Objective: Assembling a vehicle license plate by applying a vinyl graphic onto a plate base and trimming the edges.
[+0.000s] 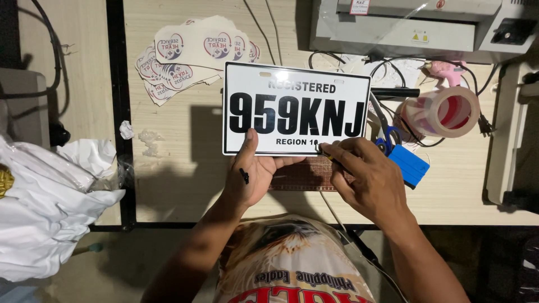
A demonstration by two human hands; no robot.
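Being steadied from below, white plate w/ black characters is being held over surface by left hand, thumb clamped on front; right hand is being pinched on small tool at bottom edge.

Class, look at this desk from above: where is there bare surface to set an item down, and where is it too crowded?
Bare wood lies below the sticker sheets, left of the plate held by the left hand, and below the blue scraper beyond the right hand. Around the tape roll, cables and laminator it is crowded.
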